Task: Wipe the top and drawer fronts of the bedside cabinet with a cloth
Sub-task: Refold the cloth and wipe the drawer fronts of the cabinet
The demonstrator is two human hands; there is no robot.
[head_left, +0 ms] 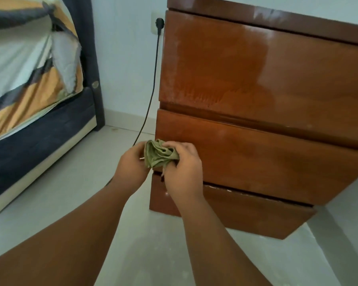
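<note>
Centre of frame, low: green cloth (160, 154) bunched between left hand (131, 162) and right hand (181, 168), both closed on it, before middle drawer front (267, 159) of cabinet (256, 83). Cloth likely soft, light, limp — best gripped as wad, palm behind. Dull smears on top drawer front (225, 65).

soft even daylight, glare on cabinet (277, 65) front, slight blur, wide-angle bending at edges
</note>
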